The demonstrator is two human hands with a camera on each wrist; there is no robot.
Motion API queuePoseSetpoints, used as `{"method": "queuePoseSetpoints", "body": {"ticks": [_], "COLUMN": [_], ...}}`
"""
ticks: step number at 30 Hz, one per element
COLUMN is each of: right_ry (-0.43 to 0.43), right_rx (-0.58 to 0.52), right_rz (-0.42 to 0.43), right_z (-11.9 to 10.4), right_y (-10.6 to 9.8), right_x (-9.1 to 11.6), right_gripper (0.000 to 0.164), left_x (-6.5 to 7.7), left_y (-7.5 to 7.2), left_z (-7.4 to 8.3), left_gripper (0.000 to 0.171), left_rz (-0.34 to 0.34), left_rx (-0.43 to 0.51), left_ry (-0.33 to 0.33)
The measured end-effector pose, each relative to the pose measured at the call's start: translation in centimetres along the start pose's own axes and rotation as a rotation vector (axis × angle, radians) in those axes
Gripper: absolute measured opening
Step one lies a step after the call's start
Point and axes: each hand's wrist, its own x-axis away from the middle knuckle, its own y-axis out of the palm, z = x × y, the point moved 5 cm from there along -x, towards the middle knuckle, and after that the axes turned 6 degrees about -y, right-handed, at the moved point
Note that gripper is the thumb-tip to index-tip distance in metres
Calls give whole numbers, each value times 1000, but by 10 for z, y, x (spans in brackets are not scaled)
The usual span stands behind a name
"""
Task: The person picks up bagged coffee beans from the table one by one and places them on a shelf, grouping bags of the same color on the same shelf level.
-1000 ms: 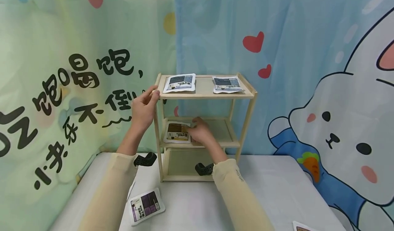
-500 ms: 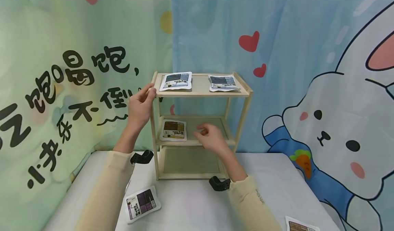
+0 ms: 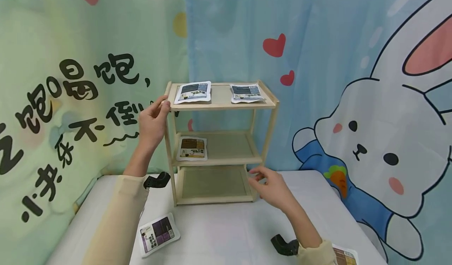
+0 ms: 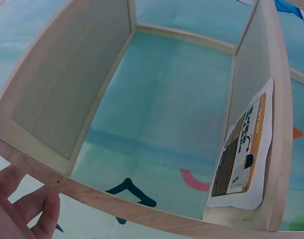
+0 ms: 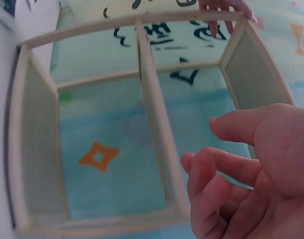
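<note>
A three-tier wooden shelf rack (image 3: 226, 162) stands on the table. My left hand (image 3: 153, 119) holds its upper left corner, thumb and fingers at the edge of the top tier. On the middle tier, at the left, lies a white pouch with a brown and yellow label (image 3: 192, 148); the left wrist view shows this coffee pouch (image 4: 241, 149) from the side. Two blue-labelled pouches rest on the top tier, the left pouch (image 3: 193, 92) and the right pouch (image 3: 246, 93). My right hand (image 3: 272, 186) hovers by the lower right of the rack, fingers loosely bent around nothing.
A purple-labelled pouch (image 3: 159, 234) lies on the white tabletop (image 3: 219, 233) at the front left. Partly behind the right sleeve is a brown-labelled pouch (image 3: 346, 256). Printed curtains (image 3: 226, 29) hang behind the rack.
My right hand has let go of the brown and yellow pouch on the middle tier and drawn back, down and to the right. The left hand stays at the rack's corner.
</note>
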Motion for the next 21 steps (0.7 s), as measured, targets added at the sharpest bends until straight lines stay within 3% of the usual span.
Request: {"method": "queuePoseSetpoints", "body": {"ticks": [4, 13, 21], "right_ry": [66, 327, 542], "right_rx": [32, 170, 227], "right_rz": [22, 70, -16], "right_z": [26, 99, 166], "right_y": [-15, -53, -73], "right_x": [23, 79, 126], "right_gripper": [33, 42, 63], "left_x": [-1, 0, 2], "left_y": [-1, 2, 3], "left_z": [-2, -4, -4], "left_gripper": [36, 37, 37], "left_rz": [2, -9, -18], "left_rx": [7, -2, 3], "left_ry": [-4, -11, -24]}}
